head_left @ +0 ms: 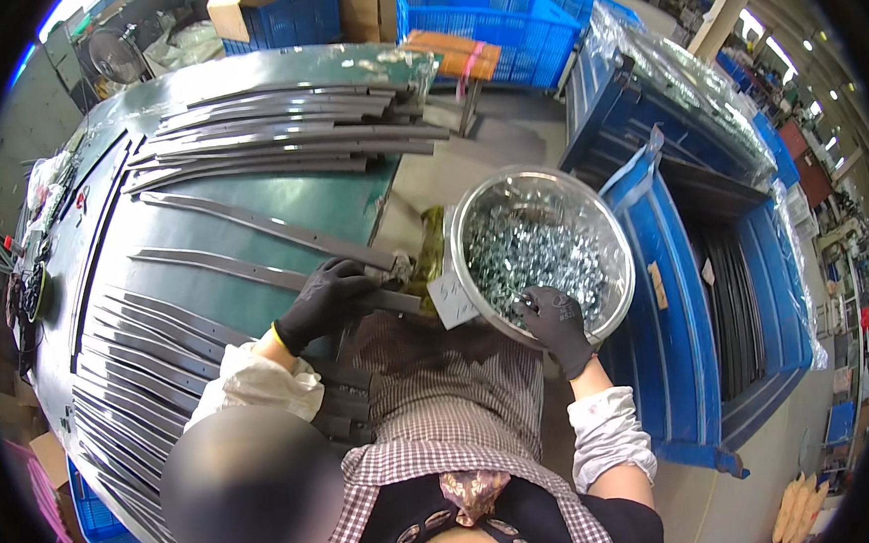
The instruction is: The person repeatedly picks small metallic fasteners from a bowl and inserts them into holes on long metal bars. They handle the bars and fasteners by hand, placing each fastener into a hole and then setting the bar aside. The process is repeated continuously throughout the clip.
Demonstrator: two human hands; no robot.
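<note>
1. The left hand (322, 300) wears a dark glove. Its grip is closed down over the end of a long grey metal strip (263, 227) at the near edge of the green table (351, 202). A small metal part sits right by its fingertips, but it is too small to tell if the fingers pinch it.
2. The right hand (555, 324) also wears a dark glove. It dips into a shiny metal bowl (471, 210), with the fingers curled into the pile of small silver parts (533, 251). I cannot tell if it has one in its grip yet.
3. The bowl is just to the right of the left hand, off the table edge.
4. More strips (133, 380) lie side by side to the left of the left hand, down the table. Another bunch (277, 132) lies well past it, at the far end.
5. It looks like one strip is in work now. I cannot tell which strips already have parts on them, so many may still be left. The bowl is still quite full.
6. A blue bin (676, 316) stands just right of the right hand, with dark strips inside.
</note>
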